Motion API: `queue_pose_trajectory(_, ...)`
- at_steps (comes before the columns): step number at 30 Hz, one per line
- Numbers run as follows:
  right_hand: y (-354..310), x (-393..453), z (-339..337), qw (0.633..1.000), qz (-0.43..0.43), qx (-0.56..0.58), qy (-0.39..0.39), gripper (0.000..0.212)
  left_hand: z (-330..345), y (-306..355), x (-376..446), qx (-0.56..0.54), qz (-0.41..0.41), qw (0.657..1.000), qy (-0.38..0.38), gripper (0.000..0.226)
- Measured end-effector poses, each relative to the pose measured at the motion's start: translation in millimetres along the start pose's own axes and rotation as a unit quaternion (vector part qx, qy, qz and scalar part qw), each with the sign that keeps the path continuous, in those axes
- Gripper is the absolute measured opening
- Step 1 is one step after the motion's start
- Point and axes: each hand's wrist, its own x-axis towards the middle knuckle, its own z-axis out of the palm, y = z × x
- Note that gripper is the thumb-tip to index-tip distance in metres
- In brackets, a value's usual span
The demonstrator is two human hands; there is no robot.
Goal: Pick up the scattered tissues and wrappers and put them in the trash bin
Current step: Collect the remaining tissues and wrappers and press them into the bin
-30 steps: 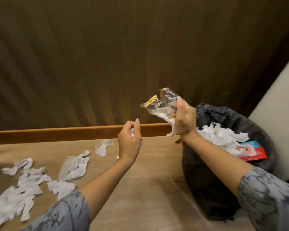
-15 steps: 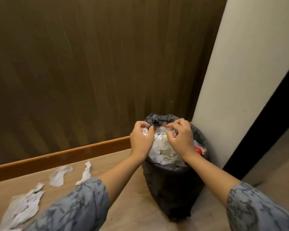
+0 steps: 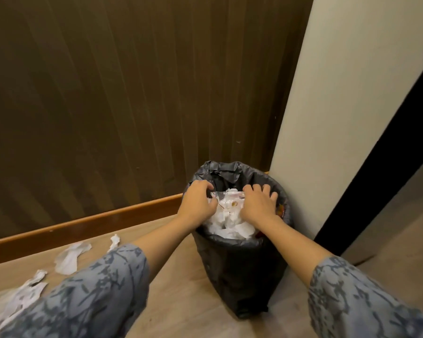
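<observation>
A bin lined with a black bag [image 3: 239, 272] stands in the corner, filled to the rim with white tissues [image 3: 230, 223]. A clear wrapper [image 3: 226, 195] lies on top of them, between my hands. My left hand [image 3: 197, 203] is over the bin's left rim, fingers and thumb curled on the wrapper's left edge. My right hand [image 3: 258, 207] lies flat on the pile, fingers spread. More tissues lie on the floor at the left: one large piece [image 3: 70, 257], a small scrap [image 3: 114, 241] and a long torn piece [image 3: 22, 296].
A dark ribbed wood wall [image 3: 132, 93] with a brown skirting board [image 3: 83, 225] runs behind the bin. A white wall [image 3: 352, 93] stands right of it, beside a dark doorway edge [image 3: 388, 147]. The floor is light wood.
Both hands came from above the floor to the bin and lowered onto it. The wrapper left my right hand and now lies on the tissues; my right hand's fingers have spread.
</observation>
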Motion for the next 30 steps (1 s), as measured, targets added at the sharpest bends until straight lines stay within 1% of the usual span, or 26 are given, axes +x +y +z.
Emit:
queue_pose_trajectory(2, -12, 2, -11, 1.000, -0.011, 0.018, -0.023, 0.066, -20, -11, -7, -0.033, 0.015, 0.999, 0.028, 0.025)
queue_pose_trajectory(4, -33, 7, -27, 0.995, -0.022, 0.073, -0.062, 0.068, -42, -28, -17, -0.037, 0.014, 0.998, 0.052, 0.019)
queue_pose_trajectory(6, -62, 9, -46, 0.990, -0.058, 0.085, -0.096, 0.071, -65, -53, -28, -0.031, 0.004, 0.996, 0.082, 0.017)
queue_pose_trajectory(7, -80, 8, -55, 0.987, -0.087, 0.089, -0.099, 0.072, -78, -66, -34, -0.027, -0.004, 0.995, 0.099, 0.017)
queue_pose_trajectory(9, -119, -1, -68, 0.978, -0.156, 0.113, -0.078, 0.069, -103, -94, -50, -0.026, -0.031, 0.992, 0.122, 0.014)
queue_pose_trajectory(11, -162, -16, -67, 0.962, -0.226, 0.150, -0.039, 0.059, -127, -123, -69, -0.036, -0.078, 0.987, 0.133, 0.012)
queue_pose_trajectory(12, -182, -24, -62, 0.949, -0.255, 0.184, -0.033, 0.052, -137, -138, -80, -0.039, -0.102, 0.984, 0.137, 0.011)
queue_pose_trajectory(13, -201, -32, -53, 0.932, -0.279, 0.226, -0.046, 0.046, -144, -155, -92, -0.038, -0.127, 0.981, 0.141, 0.011)
queue_pose_trajectory(15, -236, -44, -27, 0.900, -0.302, 0.294, -0.112, 0.036, -153, -190, -119, -0.033, -0.180, 0.971, 0.152, 0.010)
queue_pose_trajectory(17, -264, -53, 9, 0.889, -0.299, 0.301, -0.170, 0.029, -153, -227, -150, -0.045, -0.245, 0.955, 0.162, 0.009)
queue_pose_trajectory(20, -290, -60, 77, 0.898, -0.280, 0.262, -0.216, 0.027, -145, -280, -201, -0.058, -0.329, 0.930, 0.154, 0.007)
queue_pose_trajectory(23, -305, -63, 138, 0.906, -0.263, 0.244, -0.227, 0.034, -138, -327, -243, -0.044, -0.386, 0.907, 0.161, 0.010)
queue_pose_trajectory(27, -321, -56, 199, 0.921, -0.246, 0.218, -0.207, 0.046, -115, -374, -278, -0.013, -0.468, 0.868, 0.166, 0.027)
queue_pose_trajectory(30, -332, -48, 239, 0.923, -0.255, 0.193, -0.213, 0.053, -94, -394, -293, 0.027, -0.514, 0.844, 0.147, 0.042)
